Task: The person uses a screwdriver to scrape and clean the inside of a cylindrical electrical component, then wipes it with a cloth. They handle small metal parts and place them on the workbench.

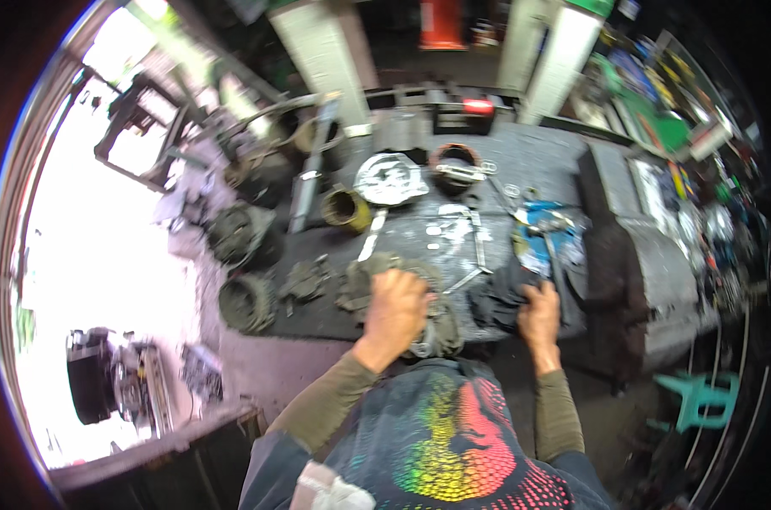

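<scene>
My left hand (pixel 395 308), fingers curled, is at the bench's front edge on a lumpy grey-brown piece (pixel 361 287). Blur hides whether this piece is a rag or a dirty metal part. To the right, my right hand (pixel 540 318) is closed on the edge of a dark cloth (pixel 497 297) that lies bunched on the bench. Just beyond that cloth, a hammer (pixel 550 238) lies across a blue wrapper (pixel 534 252). Long wrenches (pixel 479 242) are spread farther in, between my hands.
On the dark bench (pixel 317 242) stand a round silver cover (pixel 391 179), a yellowish ring (pixel 345 209) and a reddish round housing (pixel 457 167). A bench vise (pixel 462 110) is at the back. A dark box-like block (pixel 610 246) borders the right. A green stool (pixel 704 399) stands on the floor.
</scene>
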Available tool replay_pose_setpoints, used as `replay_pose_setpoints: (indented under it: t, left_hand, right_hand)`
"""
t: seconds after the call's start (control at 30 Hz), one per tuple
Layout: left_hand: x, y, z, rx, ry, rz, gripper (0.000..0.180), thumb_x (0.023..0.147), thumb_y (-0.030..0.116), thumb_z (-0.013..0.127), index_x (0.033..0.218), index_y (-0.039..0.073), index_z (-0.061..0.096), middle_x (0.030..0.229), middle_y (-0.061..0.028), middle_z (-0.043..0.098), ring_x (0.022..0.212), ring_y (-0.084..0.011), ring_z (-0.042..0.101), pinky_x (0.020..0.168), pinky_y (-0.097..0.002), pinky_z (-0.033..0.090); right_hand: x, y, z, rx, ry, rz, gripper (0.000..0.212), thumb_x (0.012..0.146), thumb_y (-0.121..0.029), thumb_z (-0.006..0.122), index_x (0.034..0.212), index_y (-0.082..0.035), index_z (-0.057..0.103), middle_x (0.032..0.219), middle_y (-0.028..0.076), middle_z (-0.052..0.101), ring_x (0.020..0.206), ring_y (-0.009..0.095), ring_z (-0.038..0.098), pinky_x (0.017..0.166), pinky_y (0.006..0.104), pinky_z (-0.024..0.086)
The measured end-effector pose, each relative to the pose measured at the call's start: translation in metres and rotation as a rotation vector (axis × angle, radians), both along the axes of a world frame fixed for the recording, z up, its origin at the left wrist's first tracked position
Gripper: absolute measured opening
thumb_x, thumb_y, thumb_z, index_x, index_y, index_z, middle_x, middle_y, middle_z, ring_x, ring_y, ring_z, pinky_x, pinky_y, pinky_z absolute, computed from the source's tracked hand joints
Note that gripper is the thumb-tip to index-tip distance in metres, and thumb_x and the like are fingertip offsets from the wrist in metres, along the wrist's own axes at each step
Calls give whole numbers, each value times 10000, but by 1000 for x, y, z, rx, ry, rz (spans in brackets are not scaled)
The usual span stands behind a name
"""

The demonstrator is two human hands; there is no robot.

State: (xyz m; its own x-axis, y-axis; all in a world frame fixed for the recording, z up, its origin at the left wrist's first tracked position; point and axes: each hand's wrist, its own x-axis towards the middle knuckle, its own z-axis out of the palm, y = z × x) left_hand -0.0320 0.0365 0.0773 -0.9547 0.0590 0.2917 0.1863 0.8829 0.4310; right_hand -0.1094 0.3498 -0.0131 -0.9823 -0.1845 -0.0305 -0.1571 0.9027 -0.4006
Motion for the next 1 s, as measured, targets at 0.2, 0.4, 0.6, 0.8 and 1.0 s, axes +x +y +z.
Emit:
replay_pose_setpoints:
  t: [0.2,0.4,0.6,0.8,1.0]
  left_hand:
    - [3,3,-5,78,69,-51,266,817,14,666,1073,21,737,1079,-119,669,1093,-331,600,1010,-451,457]
    - [2,-2,-7,49,79,-109,358,754,-66,721,1102,13,757,1181,-159,707,1198,-365,625,1054,-472,485]
    - [-4,-9,7,145,21,-137,236,857,29,766,1092,40,774,1109,-123,722,1120,-329,631,1002,-450,471]
    - [-4,-6,14,-47,-78,16,246,913,263,841,998,56,740,972,-96,676,975,-312,596,917,-438,434]
    - [-4,1,3,-31,-17,4,171,886,134,819,993,31,733,979,-108,678,991,-320,604,928,-457,449]
  right_hand:
    - [-37,49,30,-665,245,-347,436,810,137,631,1224,50,734,1141,127,705,1135,252,685,1062,360,511]
    - [-65,50,111,-542,672,-198,433,840,83,600,1247,34,740,1199,145,686,1167,313,673,1071,390,515]
    - [-120,37,146,-486,845,-170,454,817,43,625,1247,-21,755,1136,196,647,1100,363,656,1012,442,526]
    - [-157,30,111,-125,646,-206,382,823,27,683,1191,-47,749,1226,229,620,1174,438,617,1028,503,525]
    - [-137,24,86,130,485,-42,634,830,-34,703,1457,-101,635,1481,239,554,1325,437,553,1097,548,472]
